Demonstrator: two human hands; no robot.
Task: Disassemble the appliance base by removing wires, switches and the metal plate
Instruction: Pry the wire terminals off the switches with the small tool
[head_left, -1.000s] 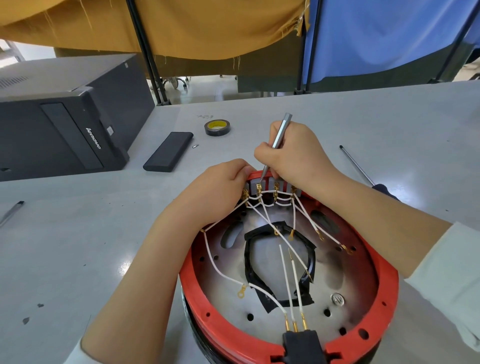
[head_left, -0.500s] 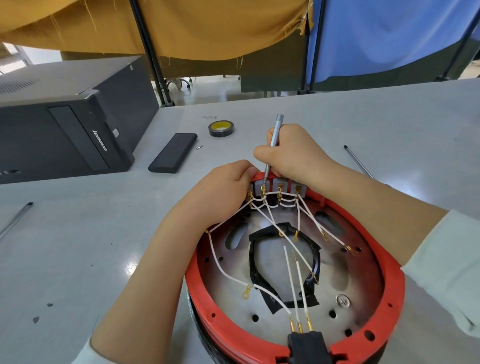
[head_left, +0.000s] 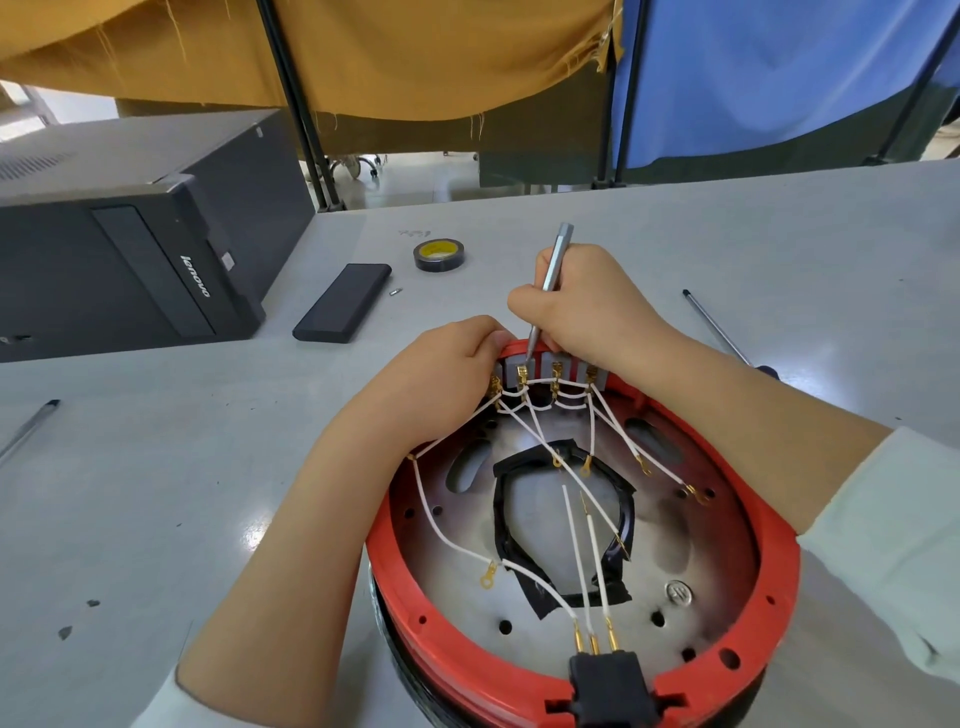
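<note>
We're on the wire-removal step: our right hand (head_left: 587, 306) is curled around the slim grey driver (head_left: 549, 283), tip down at the second brass terminal (head_left: 522, 375) from the left on the switch bank (head_left: 550, 371), which sits at the far rim of the red appliance base (head_left: 431, 642). Our left hand (head_left: 441, 379) has its fingers curled over that same far rim, just left of the switches, bracing the base; can't tell if it also pinches a wire. To do this well, we'd keep the tip seated square on the terminal, lever the spade connector off rather than tugging the white wires (head_left: 519, 421), and keep the left hand pressing so the base doesn't rock on the grey table (head_left: 156, 493). Risk, as we judge it: a tip slip toward the left fingertips, which are touching distance from the blade. Base itself sits at the near edge of the table, open side up: red ring, silver metal plate (head_left: 691, 530) still inside it with dark scorch marks and slots, black tape loop (head_left: 511, 530) around the plate's centre opening. Several wires already hang loose with ring lugs free over the plate; three run to the black plug connector (head_left: 605, 686) at the near rim. Switches and plate not yet out.
</note>
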